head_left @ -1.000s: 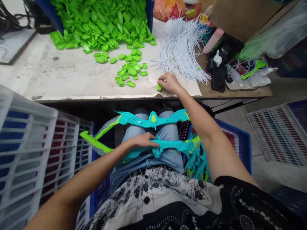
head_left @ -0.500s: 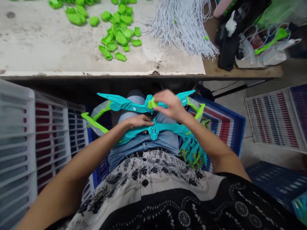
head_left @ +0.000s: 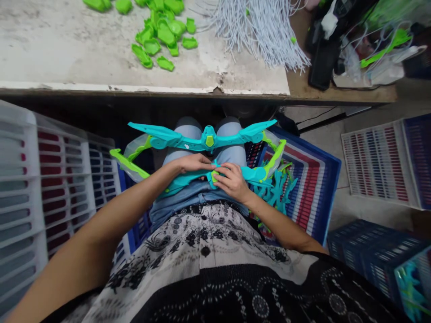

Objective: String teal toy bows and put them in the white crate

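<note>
Two teal plastic pieces like toy bow limbs, with lime-green ends, lie across my lap. The far toy bow (head_left: 188, 142) has a lime-green cap (head_left: 209, 141) at its centre. My left hand (head_left: 194, 163) is closed on the near toy bow (head_left: 183, 180), just left of its middle. Against that middle, my right hand (head_left: 231, 180) pinches a second green cap (head_left: 214, 176), its fingers bent over it and partly hiding it. Clear film-like sheets sit at the bows' green ends.
Loose green caps (head_left: 165, 33) and a bundle of white cords (head_left: 259, 36) lie on the worktable (head_left: 84, 58). A white crate (head_left: 40, 179) stands at my left. On the right, a blue-rimmed crate (head_left: 332, 193) holds more teal and green parts (head_left: 279, 188). Dark blue crates (head_left: 367, 246) stand beyond.
My right hand has moved from the far bow's centre down to the near bow's middle, carrying a green cap there. My left hand stays on the near bow. The view has tilted slightly.
</note>
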`<state>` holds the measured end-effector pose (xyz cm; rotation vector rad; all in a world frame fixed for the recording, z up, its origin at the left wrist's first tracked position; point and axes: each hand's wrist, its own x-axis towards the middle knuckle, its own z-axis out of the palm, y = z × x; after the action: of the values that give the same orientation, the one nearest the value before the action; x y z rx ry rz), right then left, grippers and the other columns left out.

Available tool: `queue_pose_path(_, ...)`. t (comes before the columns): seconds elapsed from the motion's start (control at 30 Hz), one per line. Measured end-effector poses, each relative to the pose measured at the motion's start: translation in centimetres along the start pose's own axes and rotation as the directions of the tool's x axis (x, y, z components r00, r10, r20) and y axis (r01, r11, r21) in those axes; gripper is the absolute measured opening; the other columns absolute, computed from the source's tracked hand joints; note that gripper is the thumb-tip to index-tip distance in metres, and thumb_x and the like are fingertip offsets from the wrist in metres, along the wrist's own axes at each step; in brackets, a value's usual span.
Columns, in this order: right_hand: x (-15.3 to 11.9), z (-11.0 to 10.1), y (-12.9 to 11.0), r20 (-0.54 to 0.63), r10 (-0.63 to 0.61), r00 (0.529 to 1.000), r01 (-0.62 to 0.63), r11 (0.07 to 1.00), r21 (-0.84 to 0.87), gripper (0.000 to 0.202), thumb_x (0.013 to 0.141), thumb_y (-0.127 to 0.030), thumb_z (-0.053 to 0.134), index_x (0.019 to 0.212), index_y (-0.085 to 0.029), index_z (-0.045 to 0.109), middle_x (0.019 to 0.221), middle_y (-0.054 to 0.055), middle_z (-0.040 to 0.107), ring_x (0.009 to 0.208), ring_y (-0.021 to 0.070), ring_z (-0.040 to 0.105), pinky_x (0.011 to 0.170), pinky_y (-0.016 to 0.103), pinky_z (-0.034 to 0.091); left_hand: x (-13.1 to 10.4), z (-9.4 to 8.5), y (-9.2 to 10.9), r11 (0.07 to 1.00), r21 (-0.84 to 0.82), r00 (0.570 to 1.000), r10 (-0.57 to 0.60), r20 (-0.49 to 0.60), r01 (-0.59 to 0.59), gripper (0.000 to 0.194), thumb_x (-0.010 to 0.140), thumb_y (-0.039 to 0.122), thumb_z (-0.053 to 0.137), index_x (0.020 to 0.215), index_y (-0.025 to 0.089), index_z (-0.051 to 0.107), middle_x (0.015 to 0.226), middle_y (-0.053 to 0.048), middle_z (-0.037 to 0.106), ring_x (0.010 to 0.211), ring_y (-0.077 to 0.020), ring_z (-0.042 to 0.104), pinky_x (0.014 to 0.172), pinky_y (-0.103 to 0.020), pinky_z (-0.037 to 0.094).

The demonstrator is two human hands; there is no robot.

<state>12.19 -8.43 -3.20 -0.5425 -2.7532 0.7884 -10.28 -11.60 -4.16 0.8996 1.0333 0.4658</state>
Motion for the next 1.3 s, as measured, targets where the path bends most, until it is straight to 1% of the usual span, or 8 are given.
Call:
queue_pose_path(0.13, -0.2, 0.3, -0.5, -0.071, 0.152, 0.986, -0.148, 0.988, 0.052, 0.023, 0.086, -0.041, 0.059, 0.100, -0.025, 0.068, 0.123, 0.008, 0.058, 0.119, 0.0253, 0.047, 0.100, 0.047, 0.037, -0.3, 0.3, 0.6, 0.991, 0.133, 1.000, 0.013, -0.027, -0.010, 0.048, 0.065, 0.057, 0.069, 0.086, 0.013, 0.065, 0.067, 0.000, 0.059, 0.058, -0.0141, 0.053, 0.053, -0.023, 0.039)
queue_pose_path(0.3, 0.7, 0.0, -0.6, 0.036, 0.308, 0.951, -0.310, 0.949, 0.051, 0.065, 0.078, -0.052, 0.065, 0.133, -0.021, 0.046, 0.121, 0.011, 0.059, 0.111, 0.0279, 0.051, 0.099, 0.046, 0.035, 0.1, 0.9, 0.9, 0.947, 0.319, 0.992, 0.069, -0.103, -0.033, 0.041, 0.065, 0.055, 0.067, 0.074, 0.015, 0.061, 0.063, 0.001, 0.054, 0.054, -0.0126, 0.046, 0.050, -0.023, 0.030)
queue_pose_path(0.57, 0.7, 1.0, -0.5, 0.090, 0.201, 0.975, -0.181, 0.964, -0.194, 0.076, 0.084, -0.058, 0.052, 0.141, -0.011, 0.037, 0.110, 0.016, 0.060, 0.106, 0.0297, 0.050, 0.095, 0.046, 0.033, 0.3, 0.8, -0.1, 0.802, 0.592, 0.968, 0.207, -0.143, -0.083, 0.047, 0.070, 0.059, 0.058, 0.077, 0.013, 0.060, 0.062, 0.001, 0.052, 0.057, -0.0133, 0.045, 0.054, -0.024, 0.030)
queue_pose_path(0.73, 0.2, -1.1, -0.7, 0.090, 0.122, 0.988, -0.109, 0.984, -0.140, 0.061, 0.086, -0.050, 0.054, 0.133, -0.013, 0.047, 0.110, 0.015, 0.061, 0.106, 0.0284, 0.050, 0.090, 0.045, 0.040, -2.4, 3.4, 0.7, 0.680, 0.731, 0.942, 0.282, -0.180, -0.064, 0.049, 0.081, 0.056, 0.054, 0.107, 0.015, 0.062, 0.084, -0.007, 0.065, 0.073, -0.0209, 0.058, 0.064, -0.027, 0.040)
queue_pose_path(0.87, 1.0, -5.0, -1.1, 0.038, 0.031, 0.999, -0.029, 0.999, -0.035, 0.039, 0.090, -0.038, 0.053, 0.122, -0.016, 0.058, 0.106, 0.010, 0.065, 0.103, 0.0227, 0.053, 0.089, 0.039, 0.044, -4.7, 5.8, 0.3, 0.396, 0.916, 0.812, 0.515, -0.276, 0.060, 0.042, 0.091, 0.036, 0.047, 0.132, 0.027, 0.051, 0.113, -0.014, 0.060, 0.093, -0.0256, 0.059, 0.080, -0.035, 0.046)
queue_pose_path(1.0, 3.6, -8.6, 0.8, -0.197, 0.033, 0.980, -0.046, 0.997, -0.061, 0.026, 0.091, -0.034, 0.053, 0.102, -0.017, 0.068, 0.096, 0.006, 0.069, 0.094, 0.0187, 0.059, 0.087, 0.033, 0.046, -4.5, 6.6, -2.5, 0.194, 0.970, 0.680, 0.693, -0.240, 0.146, 0.047, 0.090, 0.016, 0.047, 0.131, 0.039, 0.051, 0.138, -0.014, 0.044, 0.111, -0.0323, 0.051, 0.087, -0.046, 0.045)
queue_pose_path(1.17, 10.8, -14.4, 9.1, -0.548, 0.250, 0.798, -0.393, 0.905, -0.160, 0.028, 0.091, -0.025, 0.044, 0.095, -0.015, 0.069, 0.095, 0.011, 0.067, 0.094, 0.0250, 0.057, 0.089, 0.041, 0.043, -3.7, 6.3, -3.5, 0.202, 0.968, 0.599, 0.760, -0.252, 0.150, 0.042, 0.086, 0.026, 0.059, 0.128, 0.024, 0.057, 0.145, -0.020, 0.034, 0.124, -0.0374, 0.042, 0.095, -0.048, 0.043)
queue_pose_path(1.3, 18.0, -18.9, 16.0, -0.583, 0.390, 0.713, -0.595, 0.777, -0.207, 0.026, 0.087, -0.019, 0.046, 0.094, -0.011, 0.070, 0.100, 0.015, 0.065, 0.100, 0.0271, 0.056, 0.092, 0.041, 0.041, -3.2, 4.1, -0.7, 0.258, 0.943, 0.470, 0.819, -0.330, 0.211, 0.046, 0.085, 0.037, 0.060, 0.125, 0.014, 0.058, 0.147, -0.021, 0.031, 0.137, -0.0386, 0.026, 0.107, -0.051, 0.031)
